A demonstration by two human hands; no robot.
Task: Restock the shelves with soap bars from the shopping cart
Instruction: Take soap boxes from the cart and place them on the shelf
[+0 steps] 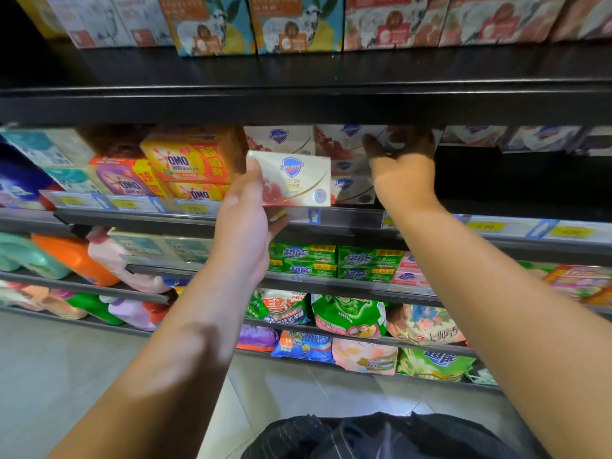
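My left hand holds a white Safeguard soap bar box upright in front of the middle shelf. My right hand reaches into that shelf, fingers resting on the stacked Safeguard soap boxes at the back. Its fingertips are in shadow, and I cannot tell whether it grips a box. More white Safeguard boxes line the shelf further right. The shopping cart is not in view.
Yellow and orange OMO boxes sit left of the soap. A dark gap opens right of my right hand. Green soap packs and detergent bags fill the lower shelves. Cartons stand on the top shelf.
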